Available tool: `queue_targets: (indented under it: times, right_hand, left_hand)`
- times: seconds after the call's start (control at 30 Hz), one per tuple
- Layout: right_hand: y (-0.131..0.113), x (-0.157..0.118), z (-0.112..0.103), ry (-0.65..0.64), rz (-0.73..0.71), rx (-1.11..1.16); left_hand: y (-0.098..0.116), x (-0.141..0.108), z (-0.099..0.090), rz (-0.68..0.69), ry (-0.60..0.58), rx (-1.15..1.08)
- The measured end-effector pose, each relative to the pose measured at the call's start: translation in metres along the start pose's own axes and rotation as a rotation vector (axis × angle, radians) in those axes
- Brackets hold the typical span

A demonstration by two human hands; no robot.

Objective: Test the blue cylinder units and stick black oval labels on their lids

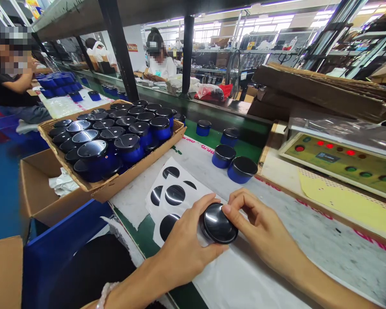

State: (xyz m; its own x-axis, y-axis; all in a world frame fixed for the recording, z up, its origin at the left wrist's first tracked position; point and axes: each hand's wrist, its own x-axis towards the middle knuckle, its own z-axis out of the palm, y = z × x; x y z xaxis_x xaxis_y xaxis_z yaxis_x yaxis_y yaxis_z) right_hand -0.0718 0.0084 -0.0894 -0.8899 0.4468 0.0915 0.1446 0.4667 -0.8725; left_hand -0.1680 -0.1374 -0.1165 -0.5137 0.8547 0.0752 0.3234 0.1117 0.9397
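My left hand curls around the side of a round part with a glossy black top, tilted toward me. My right hand is closed, its thumb pressed on the right rim of that top and its other fingers curled behind. The part's sides are mostly hidden by my fingers. Left of my hands lies a white sheet of round black stickers, partly covered by my left hand. Beyond my right hand, a blue cylinder with a black top stands beside another similar one.
A cardboard tray full of blue, black-topped cylinders sits at the left, above an open carton. At right stands a control panel with lit red buttons. Flattened cardboard is stacked behind it. Other people work across the line.
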Motion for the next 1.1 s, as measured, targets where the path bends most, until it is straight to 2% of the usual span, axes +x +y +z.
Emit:
queue_targets:
  times: [0.4,0.73,0.9,0.97,1.0,1.1]
  right_hand:
    - [0.004,-0.004,0.003,0.084,-0.355,-0.295]
    - [0.004,-0.004,0.006,0.166,-0.563,-0.545]
    - [0.000,-0.006,0.005,0.183,-0.669,-0.893]
    - [0.000,-0.004,0.000,0.119,-0.582,-0.960]
    - [0.000,-0.002,-0.004,0.059,-0.469,-0.912]
    - [0.003,0.008,-0.024,-0.087,-0.094,-0.550]
  left_hand:
    - [-0.001,-0.001,0.001,0.021,0.000,0.046]
    - [0.000,-0.002,0.000,0.090,0.013,0.119]
    - [-0.002,-0.003,0.001,0.193,0.026,0.183]
    - [-0.004,-0.004,0.001,0.203,0.028,0.191]
    - [-0.005,-0.005,0.002,0.206,0.026,0.193]
    - [-0.006,-0.005,0.000,0.278,0.009,0.241]
